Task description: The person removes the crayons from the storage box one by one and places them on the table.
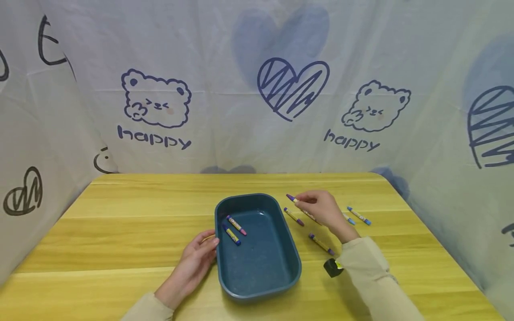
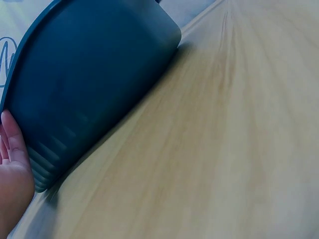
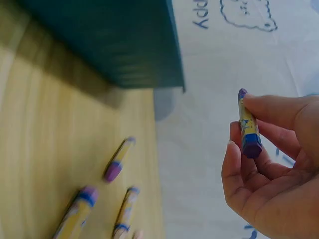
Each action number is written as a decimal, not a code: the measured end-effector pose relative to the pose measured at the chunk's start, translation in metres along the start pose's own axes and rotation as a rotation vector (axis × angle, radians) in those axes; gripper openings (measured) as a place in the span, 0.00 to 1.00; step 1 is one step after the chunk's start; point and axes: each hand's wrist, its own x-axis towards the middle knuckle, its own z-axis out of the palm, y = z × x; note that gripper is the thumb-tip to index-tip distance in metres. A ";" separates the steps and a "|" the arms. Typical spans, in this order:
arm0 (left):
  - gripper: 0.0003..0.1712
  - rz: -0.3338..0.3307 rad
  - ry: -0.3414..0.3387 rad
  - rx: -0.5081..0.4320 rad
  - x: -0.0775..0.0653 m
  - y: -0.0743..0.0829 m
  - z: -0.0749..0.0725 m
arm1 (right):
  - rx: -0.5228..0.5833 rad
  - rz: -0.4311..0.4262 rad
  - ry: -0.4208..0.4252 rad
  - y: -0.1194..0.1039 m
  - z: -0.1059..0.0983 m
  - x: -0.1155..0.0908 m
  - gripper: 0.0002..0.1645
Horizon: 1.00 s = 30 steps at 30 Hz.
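Observation:
My right hand (image 1: 321, 207) pinches a purple crayon (image 3: 249, 124) with a yellow wrapper between thumb and fingertips, raised above the table to the right of the box. My left hand (image 1: 196, 258) rests against the left side of a dark teal open box (image 1: 265, 296), its fingertips touching the wall at the rim. In the box lie a pink crayon (image 1: 237, 225) and a dark blue crayon (image 1: 232, 235), side by side. Below my right hand are a purple-tipped crayon (image 1: 294, 216) and another purple crayon (image 1: 321, 244). A further crayon under that hand is partly hidden.
Right of my right hand lie a blue crayon (image 1: 359, 216) and a light blue one (image 1: 349, 219), partly covered. A small black object (image 1: 333, 268) with a yellow-green part sits beside my right sleeve. The wooden table (image 1: 120, 240) ends at a printed cloth (image 1: 225, 133).

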 end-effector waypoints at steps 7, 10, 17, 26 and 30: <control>0.12 -0.004 -0.009 -0.002 0.000 0.000 0.000 | -0.024 0.066 0.046 0.023 -0.007 -0.010 0.14; 0.12 -0.003 -0.013 0.000 0.000 0.000 0.000 | -0.022 0.079 0.051 0.034 -0.010 -0.016 0.14; 0.12 -0.017 -0.016 0.001 -0.001 0.001 0.000 | -0.045 0.087 0.059 0.065 -0.015 -0.029 0.13; 0.12 -0.008 -0.014 0.002 -0.001 0.001 -0.002 | -0.131 0.082 0.056 0.092 -0.025 -0.042 0.12; 0.13 -0.008 -0.016 0.003 -0.001 0.001 -0.003 | -0.161 0.093 0.048 0.100 -0.029 -0.044 0.13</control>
